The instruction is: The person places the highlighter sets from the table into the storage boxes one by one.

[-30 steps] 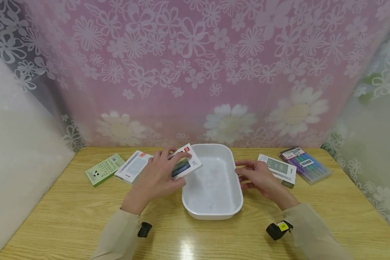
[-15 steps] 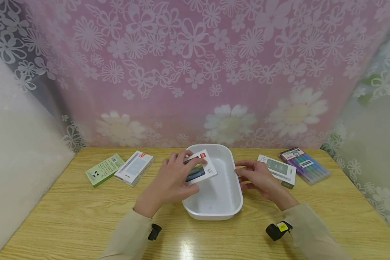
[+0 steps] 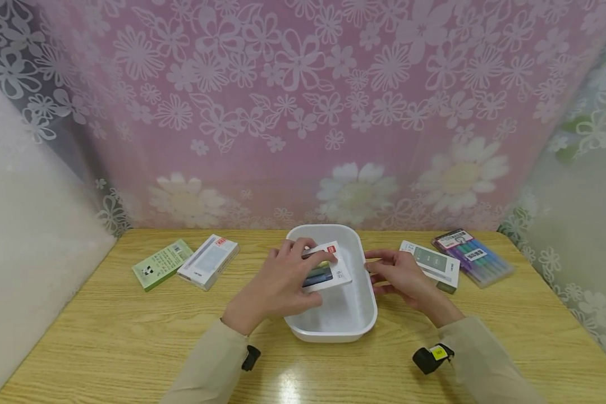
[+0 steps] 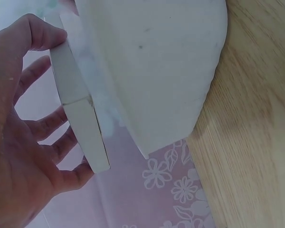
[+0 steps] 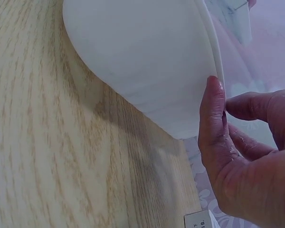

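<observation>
My left hand point(image 3: 283, 280) holds a flat white box point(image 3: 340, 275) by its edges, tilted over the white plastic basin point(image 3: 328, 320). A window in the box shows dark and greenish sticks, partly hidden by the fingers. In the left wrist view, the thumb lies on one narrow side of the box and the other fingers reach round the opposite side. My right hand point(image 3: 404, 278) pinches the basin's right rim; in the right wrist view, its thumb point(image 5: 213, 104) presses the outer wall and a finger bends at the rim.
On the left of the wooden table point(image 3: 111, 348) lie a green box with a panda point(image 3: 161, 266) and a white box point(image 3: 209, 261). To the right are a white and green box point(image 3: 434, 266) and a clear case of coloured pens point(image 3: 477, 258). A flowered curtain point(image 3: 308, 112) hangs behind.
My left hand has carried the windowed box rightward from the basin's left rim to over its middle, uncovering the white box on the left. The right hand and basin have stayed nearly still.
</observation>
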Available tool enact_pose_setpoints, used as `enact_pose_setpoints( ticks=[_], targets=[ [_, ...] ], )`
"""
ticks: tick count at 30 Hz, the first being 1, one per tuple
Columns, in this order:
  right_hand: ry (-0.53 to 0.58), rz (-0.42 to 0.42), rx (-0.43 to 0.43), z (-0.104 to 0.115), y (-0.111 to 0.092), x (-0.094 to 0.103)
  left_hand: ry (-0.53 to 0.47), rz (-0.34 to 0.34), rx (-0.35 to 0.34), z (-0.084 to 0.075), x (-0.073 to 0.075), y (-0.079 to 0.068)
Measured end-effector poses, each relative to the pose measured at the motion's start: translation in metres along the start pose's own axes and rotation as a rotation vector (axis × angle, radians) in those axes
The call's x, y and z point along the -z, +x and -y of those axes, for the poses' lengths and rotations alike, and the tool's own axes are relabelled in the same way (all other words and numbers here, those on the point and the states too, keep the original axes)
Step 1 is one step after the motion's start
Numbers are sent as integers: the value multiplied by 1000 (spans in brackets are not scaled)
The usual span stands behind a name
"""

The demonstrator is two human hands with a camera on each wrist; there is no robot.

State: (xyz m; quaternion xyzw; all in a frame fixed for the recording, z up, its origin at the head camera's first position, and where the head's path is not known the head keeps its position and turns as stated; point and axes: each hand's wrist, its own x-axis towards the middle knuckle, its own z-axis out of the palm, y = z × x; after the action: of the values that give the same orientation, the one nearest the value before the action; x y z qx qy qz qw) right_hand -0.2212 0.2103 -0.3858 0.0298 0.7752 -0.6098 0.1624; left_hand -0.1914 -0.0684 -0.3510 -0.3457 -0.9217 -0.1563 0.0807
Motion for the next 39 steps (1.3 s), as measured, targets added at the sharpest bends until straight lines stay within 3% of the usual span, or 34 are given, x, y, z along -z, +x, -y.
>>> enact_pose_setpoints(
  ticks=[17,39],
  targets=[
    [-9,1,-8,1,-1,0,48,138,-56,-8,-14,13],
    [10,18,-9,1,0,1,97,380,-37,-10,-38,18]
  ],
)
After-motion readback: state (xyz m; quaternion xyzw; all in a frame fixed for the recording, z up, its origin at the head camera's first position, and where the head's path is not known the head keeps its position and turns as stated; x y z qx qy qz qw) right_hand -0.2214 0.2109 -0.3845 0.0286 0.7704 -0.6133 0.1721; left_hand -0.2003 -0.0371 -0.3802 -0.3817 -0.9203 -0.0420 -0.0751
